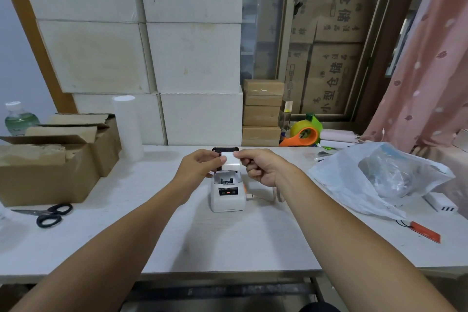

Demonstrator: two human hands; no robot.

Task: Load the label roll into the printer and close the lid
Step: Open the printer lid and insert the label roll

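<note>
A: White tabletop across the lower frame, stacked white boxes filling the upper left, brown cartons behind glass at upper right, a pink curtain down the right edge

B: And dead centre, the printer, small and white, lid standing open at its far end, the dark roll bay showing just below the hands

A: Both hands are up over it. The left hand comes in from the left, thumb and forefinger pinching the left edge of the label roll

B: The right hand matches it from the other side, fingers pinching the roll's right edge, the rest curled into the palm

A: So the roll hangs between the two hands, just above the open bay and in front of the lid, not seated in the printer

B: A cable runs off the printer's right side along the tabletop

A: Left of frame, black-handled scissors lie flat in front of open cardboard boxes, with a water bottle behind them

B: On the right, a white plastic bag slumps on the tabletop, an orange tape dispenser sits behind it near the window, and an orange tag lies at lower right
</note>
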